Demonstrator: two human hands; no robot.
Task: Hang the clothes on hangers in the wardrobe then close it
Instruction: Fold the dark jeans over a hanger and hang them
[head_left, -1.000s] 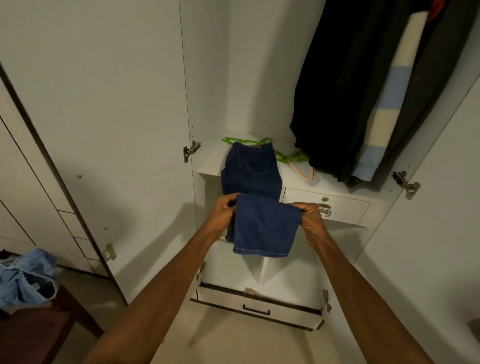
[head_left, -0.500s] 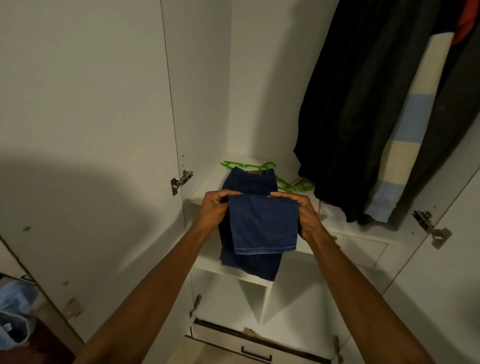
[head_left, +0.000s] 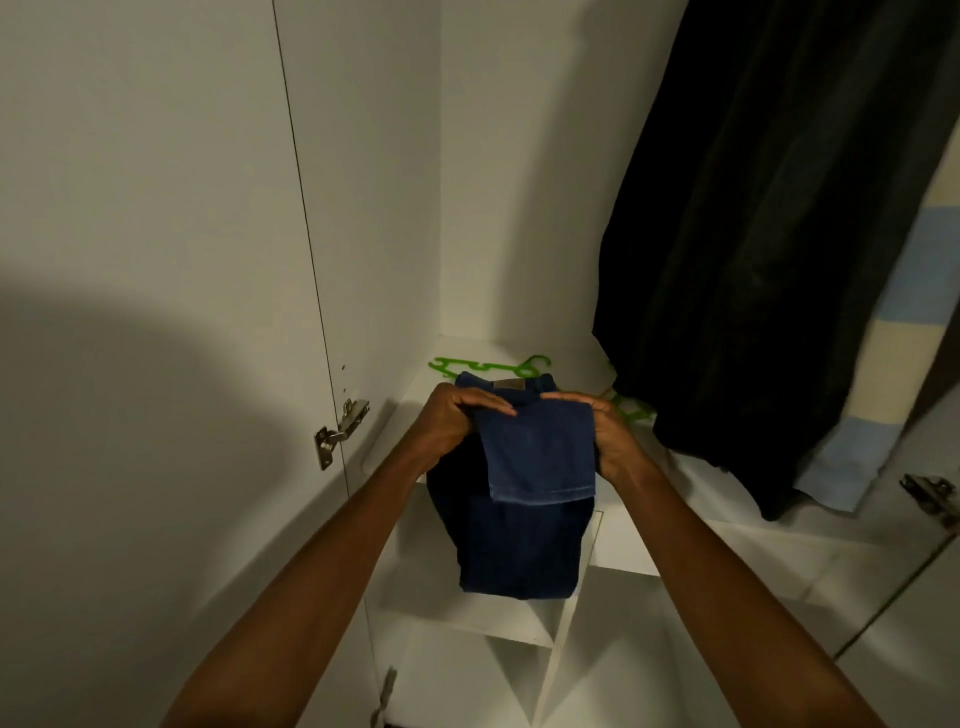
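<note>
Looks like the folding step: the person has the jeans (head_left: 519, 540) laid over the front edge of the wardrobe shelf (head_left: 670, 488), waistband at the back, the folded bulk hanging down over the edge, and the leg end doubled up on top. Not on a hanger yet. The green hanger (head_left: 480, 367) lies flat on the shelf just behind the waistband, part hidden by the denim. Left hand (head_left: 457, 421) has its fingers pinching the top left corner of the folded-over leg; right hand (head_left: 613, 436) grips the right edge, fingers curled round the cloth, thumb side on top. Both forearms reach in straight, wrists about level, hands either side of the fold. Next, I'd guess, the fold needs squaring up, then one hand must let go to fetch the hanger & thread the jeans over its bar w/o the fold slipping off the shelf. Dark garments (head_left: 753, 260) hang to the right, near but apart.
</note>
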